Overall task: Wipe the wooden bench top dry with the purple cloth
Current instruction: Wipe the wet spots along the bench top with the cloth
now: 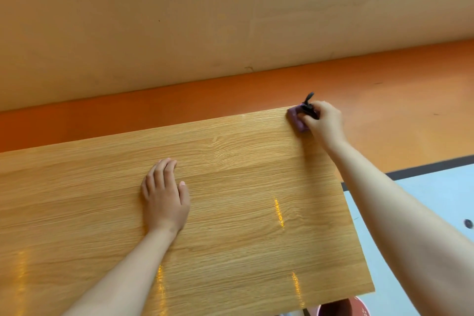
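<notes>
The wooden bench [230, 213] is filling most of the view, with an orange strip of wall [179, 110] running behind it and a few shiny streaks glinting on its near half. The person's left hand [165, 195] is lying flat mid-bench, fingers straight and close together, holding nothing. The right hand [324, 123] is reaching to the far right corner, fingers curling around the bunched-up purple cloth [295, 118] and pressing it onto the wood, a small black bit [309, 104] poking out of the grip.

Head view: single wide-angle camera, close above the wooden bench top [230, 213], facing forward and down toward the wall [179, 20] beyond it.
</notes>
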Motion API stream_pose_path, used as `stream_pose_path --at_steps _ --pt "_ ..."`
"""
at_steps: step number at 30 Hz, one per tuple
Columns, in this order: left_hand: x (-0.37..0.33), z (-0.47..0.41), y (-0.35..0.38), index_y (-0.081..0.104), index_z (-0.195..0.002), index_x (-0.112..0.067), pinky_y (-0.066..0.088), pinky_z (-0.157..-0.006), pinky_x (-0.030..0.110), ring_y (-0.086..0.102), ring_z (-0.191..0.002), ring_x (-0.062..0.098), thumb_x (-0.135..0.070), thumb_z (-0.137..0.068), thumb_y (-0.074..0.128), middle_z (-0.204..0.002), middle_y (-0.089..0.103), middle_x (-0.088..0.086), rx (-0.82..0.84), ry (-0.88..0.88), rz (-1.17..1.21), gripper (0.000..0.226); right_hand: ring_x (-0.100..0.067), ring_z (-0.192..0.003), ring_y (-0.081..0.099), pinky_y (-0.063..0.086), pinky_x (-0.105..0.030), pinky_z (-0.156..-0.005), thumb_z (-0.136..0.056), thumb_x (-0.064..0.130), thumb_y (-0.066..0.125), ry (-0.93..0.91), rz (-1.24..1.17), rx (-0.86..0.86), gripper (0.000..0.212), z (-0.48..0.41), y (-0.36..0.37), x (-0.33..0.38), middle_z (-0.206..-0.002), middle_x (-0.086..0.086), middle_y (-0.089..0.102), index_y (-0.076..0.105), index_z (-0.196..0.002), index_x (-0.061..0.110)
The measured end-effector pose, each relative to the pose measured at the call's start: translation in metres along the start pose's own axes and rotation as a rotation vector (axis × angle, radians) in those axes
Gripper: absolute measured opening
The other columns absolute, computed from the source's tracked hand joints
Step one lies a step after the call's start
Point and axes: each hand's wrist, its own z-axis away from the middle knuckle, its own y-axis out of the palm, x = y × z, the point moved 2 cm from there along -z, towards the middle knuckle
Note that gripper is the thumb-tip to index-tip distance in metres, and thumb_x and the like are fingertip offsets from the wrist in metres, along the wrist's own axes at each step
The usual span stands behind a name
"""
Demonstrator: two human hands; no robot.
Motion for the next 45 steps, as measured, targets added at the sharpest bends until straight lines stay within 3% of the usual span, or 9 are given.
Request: stream_pose_path --at_steps 4,7,12,20,24,29,36,39,45 --pt "0.000 -0.001 0.001 0.047 -0.130 -0.007 0.028 -0.107 0.047 0.037 -0.129 0.030 -0.030 -0.085 0.034 -0.137 0.045 0.010 -0.001 0.002 -0.004 0.052 -0.021 -0.081 0.053 0.032 -0.026 -0.068 -0.078 0.010 0.068 -0.139 -0.005 0.034 0.015 0.015 0.002 -0.008 -0.083 -0.006 0.058 0.068 -0.093 0.008" --pt "0.001 -0.002 0.002 0.047 -0.130 -0.008 0.027 -0.107 0.047 0.037 -0.129 0.030 -0.030 -0.084 0.033 -0.138 0.045 0.009 -0.003 0.000 0.002 0.052 -0.029 -0.083 0.055 0.031 -0.028 -0.066 -0.082 0.012 0.062 -0.029 0.019 -0.100 0.014 -0.001 -0.013 -0.024 -0.087 -0.016 0.061 0.067 -0.093 0.006" --pt "0.001 -0.001 0.002 0.048 -0.129 -0.008 0.027 -0.106 0.047 0.037 -0.128 0.031 -0.030 -0.083 0.034 -0.137 0.045 0.009 -0.025 0.003 0.009 0.052 -0.025 -0.083 0.051 0.026 -0.024 -0.065 -0.086 0.014 0.058 0.119 -0.004 -0.177 0.013 -0.009 -0.014 -0.022 -0.093 -0.017 0.060 0.064 -0.092 0.005" --pt "0.002 0.000 0.002 0.046 -0.129 -0.009 0.025 -0.108 0.048 0.035 -0.129 0.031 -0.028 -0.083 0.036 -0.137 0.044 0.010 -0.035 0.005 0.015 0.051 -0.017 -0.083 0.050 0.031 -0.021 -0.070 -0.080 0.010 0.069 -0.188 -0.008 0.067 0.011 0.083 0.005 -0.017 -0.087 -0.005 0.059 0.066 -0.090 0.007" --pt "0.001 -0.001 0.003 0.046 -0.129 -0.010 0.026 -0.107 0.048 0.035 -0.128 0.031 -0.029 -0.083 0.036 -0.137 0.044 0.009 -0.037 0.011 0.019 0.051 -0.028 -0.087 0.056 0.034 -0.027 -0.070 -0.084 0.013 0.062 -0.016 0.012 -0.149 0.012 0.062 -0.028 -0.047 -0.090 -0.012 0.061 0.066 -0.096 0.009" --pt "0.003 -0.001 0.004 0.045 -0.129 -0.010 0.026 -0.107 0.048 0.035 -0.127 0.031 -0.028 -0.083 0.038 -0.136 0.044 0.009 -0.048 0.015 0.025 0.050 -0.029 -0.090 0.055 0.034 -0.027 -0.071 -0.086 0.016 0.060 0.112 -0.029 -0.233 0.016 0.039 -0.017 -0.040 -0.095 -0.016 0.061 0.066 -0.099 0.008" --pt "0.001 0.001 0.003 0.045 -0.129 -0.010 0.025 -0.108 0.048 0.034 -0.128 0.030 -0.026 -0.084 0.040 -0.136 0.043 0.009 -0.065 0.022 0.041 0.049 -0.022 -0.084 0.054 0.037 -0.028 -0.071 -0.078 0.012 0.069 -0.130 -0.018 0.010 0.013 0.054 -0.002 -0.018 -0.087 -0.009 0.061 0.067 -0.090 0.008" --pt "0.000 0.001 0.003 0.044 -0.129 -0.010 0.024 -0.110 0.048 0.032 -0.129 0.030 -0.027 -0.084 0.039 -0.137 0.042 0.009 -0.066 0.025 0.051 0.049 -0.018 -0.078 0.049 0.029 -0.022 -0.066 -0.078 0.009 0.070 -0.221 0.005 0.100 0.011 0.082 0.001 -0.025 -0.080 -0.002 0.054 0.066 -0.086 0.004" --pt "-0.001 0.002 0.002 0.044 -0.129 -0.010 0.024 -0.109 0.049 0.033 -0.129 0.030 -0.026 -0.084 0.039 -0.136 0.043 0.009 -0.084 0.036 0.057 0.048 -0.026 -0.087 0.055 0.038 -0.031 -0.070 -0.084 0.017 0.063 -0.015 0.044 -0.106 0.014 0.056 -0.039 -0.061 -0.089 -0.012 0.063 0.067 -0.094 0.009"
